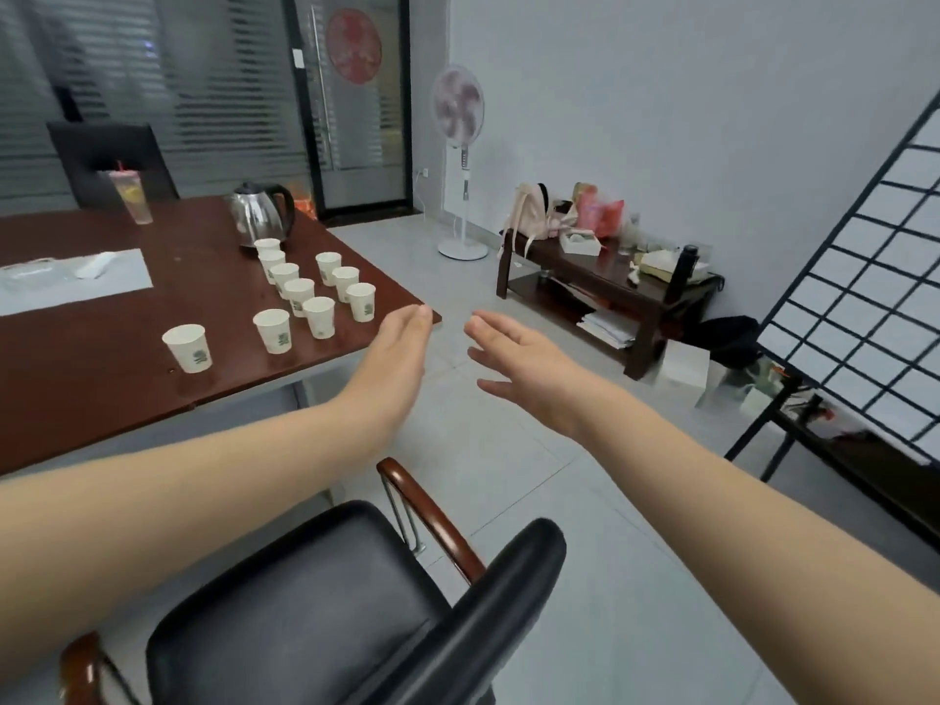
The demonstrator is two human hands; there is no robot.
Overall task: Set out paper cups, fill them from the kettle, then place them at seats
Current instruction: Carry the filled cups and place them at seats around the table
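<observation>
Ten paper cups (299, 292) and a kettle (259, 213) stand on the brown table (203, 282); both hands (402, 348) (519, 368) outstretched, empty.

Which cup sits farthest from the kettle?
The leftmost cup, alone near the front edge of the table; the other nine stand closer to the kettle.

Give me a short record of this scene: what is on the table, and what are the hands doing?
table: brown, wooden
paper cups: ten, upright; eight in two rows, two set apart
cup contents: cannot tell
kettle: steel, black handle, behind the rows
left hand: open, holds nothing, by the table corner
right hand: open, holds nothing, over the floor
chair: black, below the arms
</observation>
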